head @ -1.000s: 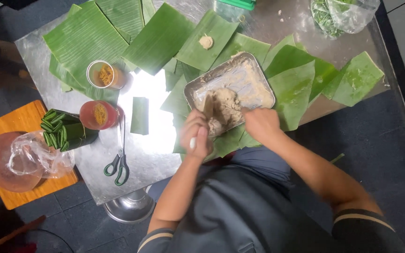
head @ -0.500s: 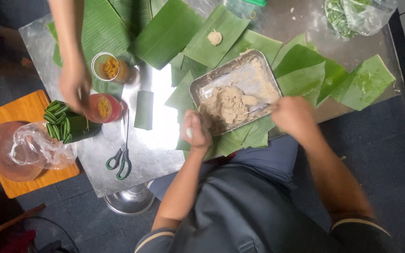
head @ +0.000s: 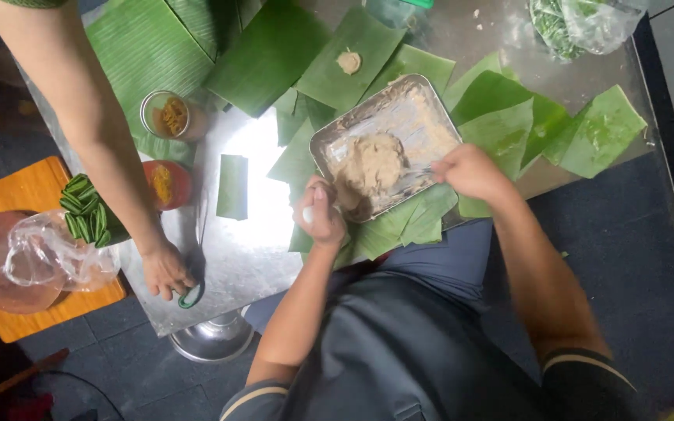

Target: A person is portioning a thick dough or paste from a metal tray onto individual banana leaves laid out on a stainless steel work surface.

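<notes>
A: Right hand (head: 470,171)?
B: Fingers curled shut on a spoon in the metal tray (head: 431,97) of paste (head: 372,162), frame centre.
A: Left hand (head: 320,214)?
B: Closed around a small white object at the tray's near edge. Bare bench (head: 235,257) lies left.

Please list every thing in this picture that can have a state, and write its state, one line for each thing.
metal tray: on the table, holds a lump of beige paste, its walls smeared
left hand: closed on a white handle at the tray's near corner
right hand: at the tray's edge, closed around a utensil
small jar: open, yellow filling inside
red cup: open, orange filling
other person's hand: on the green-handled scissors
</notes>
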